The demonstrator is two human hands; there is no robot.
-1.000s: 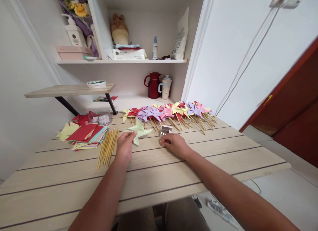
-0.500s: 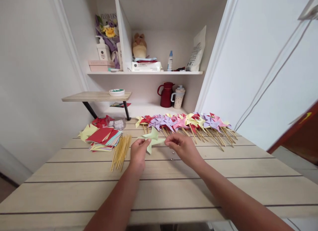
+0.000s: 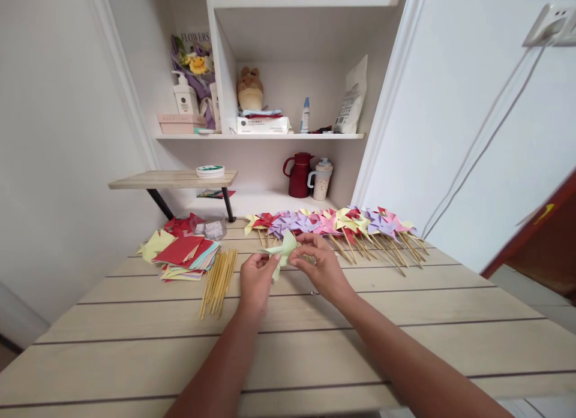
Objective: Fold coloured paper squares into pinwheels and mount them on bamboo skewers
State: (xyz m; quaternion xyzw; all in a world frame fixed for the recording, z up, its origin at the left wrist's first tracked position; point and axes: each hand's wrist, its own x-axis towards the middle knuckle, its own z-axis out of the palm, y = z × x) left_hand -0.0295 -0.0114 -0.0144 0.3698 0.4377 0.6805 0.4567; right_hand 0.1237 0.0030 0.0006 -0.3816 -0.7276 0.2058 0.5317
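Observation:
A pale green paper pinwheel is held above the table between both hands. My left hand pinches its left side between thumb and fingers. On its right side, the fingertips of my right hand are closed at the paper's edge and partly hide it. A small shiny bit lies on the table below my right hand. To the left of my left hand is a bundle of thin wooden sticks. Behind my hands lies a row of finished pinwheels on sticks, in purple, pink, red and yellow.
Coloured paper squares are stacked at the left, with a clear plastic box behind them. A small raised wooden stand is at the back left. A red jug and a lidded cup stand under the shelf.
My right hand has moved left and in against the pinwheel, folding its right blade toward the middle. The left hand has shifted slightly right. The view has tilted up a little.

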